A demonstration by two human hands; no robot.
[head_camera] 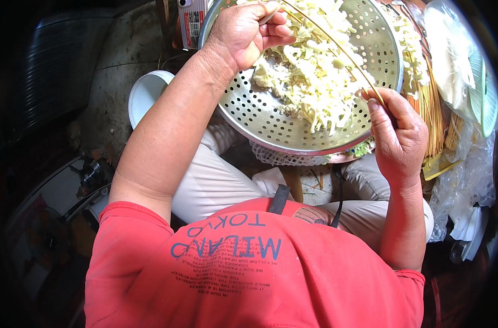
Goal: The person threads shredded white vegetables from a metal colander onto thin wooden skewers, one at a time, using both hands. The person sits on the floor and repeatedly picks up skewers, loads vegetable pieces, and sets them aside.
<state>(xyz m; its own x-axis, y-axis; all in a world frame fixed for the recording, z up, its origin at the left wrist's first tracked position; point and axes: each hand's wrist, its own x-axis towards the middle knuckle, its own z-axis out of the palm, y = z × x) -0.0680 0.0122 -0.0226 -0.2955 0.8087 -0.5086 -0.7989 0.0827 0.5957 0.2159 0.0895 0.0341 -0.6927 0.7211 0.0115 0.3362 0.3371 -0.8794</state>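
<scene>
A large perforated metal colander (269, 127) holds a heap of pale, shredded vegetable pieces (314, 78), perhaps cabbage or cauliflower. Over it, thin yellowish-brown bamboo skewers (335, 41) span between my two hands and bend slightly. My left hand (249, 33) pinches their upper end between thumb and forefinger, its other fingers loosely curled. At the colander's right rim, my right hand (398, 131) grips the lower ends with thumb and fingers. A small round pale piece (338, 63) shows by the skewers; whether it is threaded on one I cannot tell.
A white bucket (146, 98) stands left of the colander. A white plastic mesh basket (279, 156) is beneath it. At right lie a bundle of thin sticks (429, 119), a green mesh basket (482, 94) and clear plastic bags (448, 53). A phone (190, 24) is at the top.
</scene>
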